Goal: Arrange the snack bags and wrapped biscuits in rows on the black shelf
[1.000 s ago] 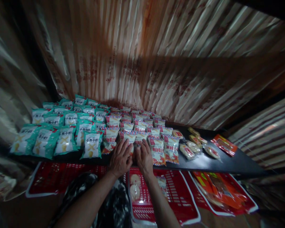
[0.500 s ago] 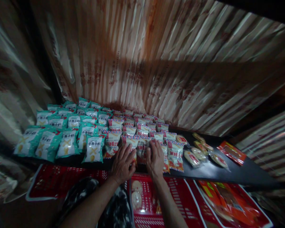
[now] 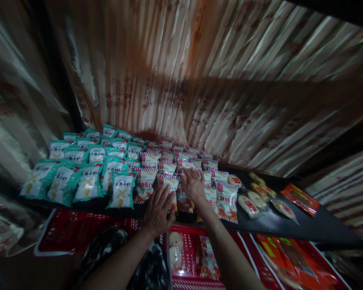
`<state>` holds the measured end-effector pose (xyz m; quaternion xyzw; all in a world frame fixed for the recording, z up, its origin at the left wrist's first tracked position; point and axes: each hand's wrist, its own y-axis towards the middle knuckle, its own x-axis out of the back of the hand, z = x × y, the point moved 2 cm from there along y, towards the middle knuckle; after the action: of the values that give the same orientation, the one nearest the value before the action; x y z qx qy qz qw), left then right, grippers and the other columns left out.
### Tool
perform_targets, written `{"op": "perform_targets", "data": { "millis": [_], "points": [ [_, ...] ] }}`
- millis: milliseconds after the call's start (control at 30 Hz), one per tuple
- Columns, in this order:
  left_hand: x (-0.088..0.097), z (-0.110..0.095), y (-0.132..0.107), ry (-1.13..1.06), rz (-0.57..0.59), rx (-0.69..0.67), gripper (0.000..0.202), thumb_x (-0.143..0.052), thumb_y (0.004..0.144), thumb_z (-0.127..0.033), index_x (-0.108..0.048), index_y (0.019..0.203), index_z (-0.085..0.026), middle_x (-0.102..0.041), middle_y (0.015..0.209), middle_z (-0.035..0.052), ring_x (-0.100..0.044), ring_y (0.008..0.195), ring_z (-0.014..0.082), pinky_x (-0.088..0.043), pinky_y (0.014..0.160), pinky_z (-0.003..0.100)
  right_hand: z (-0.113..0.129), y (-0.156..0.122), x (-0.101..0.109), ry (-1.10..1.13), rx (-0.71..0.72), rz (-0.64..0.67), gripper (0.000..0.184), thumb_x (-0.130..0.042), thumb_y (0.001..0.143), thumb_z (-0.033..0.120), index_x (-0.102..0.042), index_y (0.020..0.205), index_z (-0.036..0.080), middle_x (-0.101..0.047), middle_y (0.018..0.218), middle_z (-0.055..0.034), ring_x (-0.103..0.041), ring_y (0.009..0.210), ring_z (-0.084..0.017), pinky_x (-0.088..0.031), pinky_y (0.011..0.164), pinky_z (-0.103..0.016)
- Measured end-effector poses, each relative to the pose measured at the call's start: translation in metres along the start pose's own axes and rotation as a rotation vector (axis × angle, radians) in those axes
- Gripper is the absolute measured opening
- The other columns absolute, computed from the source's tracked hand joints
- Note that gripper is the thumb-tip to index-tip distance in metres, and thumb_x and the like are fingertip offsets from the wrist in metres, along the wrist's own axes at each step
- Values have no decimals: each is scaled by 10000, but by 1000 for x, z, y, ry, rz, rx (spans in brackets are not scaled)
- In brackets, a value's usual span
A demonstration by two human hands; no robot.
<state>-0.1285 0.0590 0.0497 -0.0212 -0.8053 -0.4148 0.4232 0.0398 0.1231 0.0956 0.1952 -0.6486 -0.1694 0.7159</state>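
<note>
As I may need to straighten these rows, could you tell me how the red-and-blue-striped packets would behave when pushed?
The striped packets look like puffy, glossy film: probably light and floppy. They overlap in rows on the smooth black shelf, so a push would likely slide several together. The left hand and right hand lie flat on them.

Your left hand lay flat, palm down, fingers spread forward. Your right hand sat just beside it and further ahead, fingers extended, both forearms outstretched.
</note>
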Motion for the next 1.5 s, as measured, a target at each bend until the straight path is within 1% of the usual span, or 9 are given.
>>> {"op": "perform_targets", "data": {
  "millis": [200, 400, 567, 733, 867, 967, 1067, 1233, 1500],
  "points": [
    [-2, 0, -1, -7, -11, -2, 567, -466, 839, -262, -388, 1393, -167, -342, 1486, 89, -203, 1408, 271, -285, 1099, 471, -28, 17, 3, -63, -156, -120, 453, -293, 942, 345, -563, 1222, 111, -589, 1251, -173, -467, 1235, -266, -277, 1037, -463],
    [0, 0, 0, -15, -20, -2, 576, -475, 835, -280, -389, 1392, -165, -334, 1489, 88, -202, 1407, 270, -289, 1100, 466, -52, 54, 8, -161, -202, 121, 432, -294, 950, 350, -544, 1227, 132, -665, 1116, -161, -605, 1048, -254, -310, 996, -447],
    [-1, 1, 0, -18, -4, 9, 581, -467, 834, -272, -375, 1401, -183, -319, 1498, 78, -192, 1411, 270, -298, 1093, 469, -57, 66, 1, -202, -258, 294, 442, -250, 958, 376, -545, 1209, 163, -715, 946, -144, -657, 925, -248, -328, 967, -451],
    [-3, 2, 0, -13, 8, 1, 589, -468, 832, -266, -366, 1405, -175, -309, 1502, 81, -184, 1413, 268, -282, 1104, 466, -56, 66, -2, -151, -220, 247, 426, -283, 952, 344, -523, 1249, 155, -700, 1030, -137, -642, 988, -240, -304, 1017, -442],
    [-2, 2, -1, -14, 31, 6, 584, -466, 833, -269, -372, 1401, -166, -311, 1500, 91, -185, 1413, 275, -276, 1106, 475, -57, 44, 18, -49, -194, -14, 459, -284, 942, 370, -512, 1276, 152, -570, 1275, -161, -518, 1185, -274, -327, 1014, -472],
    [-1, 2, 0, -21, 35, 6, 571, -464, 835, -271, -390, 1389, -155, -321, 1494, 101, -196, 1409, 280, -272, 1106, 481, -57, 4, 39, 53, -252, -209, 506, -269, 941, 410, -532, 1258, 117, -488, 1345, -197, -452, 1250, -286, -373, 1002, -468],
    [-1, 2, 0, -27, 35, 5, 570, -465, 834, -266, -392, 1388, -155, -327, 1491, 100, -204, 1407, 277, -263, 1109, 480, -55, -44, 52, 112, -348, -307, 524, -279, 937, 445, -521, 1274, 126, -431, 1394, -188, -400, 1295, -299, -363, 1027, -493],
    [-1, 2, -1, -41, 52, 20, 588, -488, 821, -272, -391, 1391, -167, -305, 1504, 83, -197, 1409, 272, -245, 1120, 465, -48, -101, 44, 163, -476, -289, 565, -277, 923, 507, -513, 1283, 141, -439, 1384, -189, -393, 1299, -321, -362, 1024, -528],
    [-5, 2, -2, -18, 67, 21, 596, -492, 827, -273, -373, 1401, -169, -290, 1510, 86, -186, 1412, 274, -239, 1123, 466, -40, -107, 16, 283, -515, -247, 647, -311, 885, 557, -498, 1264, 66, -443, 1359, -244, -372, 1312, -318, -356, 1030, -499]
  ]
}}
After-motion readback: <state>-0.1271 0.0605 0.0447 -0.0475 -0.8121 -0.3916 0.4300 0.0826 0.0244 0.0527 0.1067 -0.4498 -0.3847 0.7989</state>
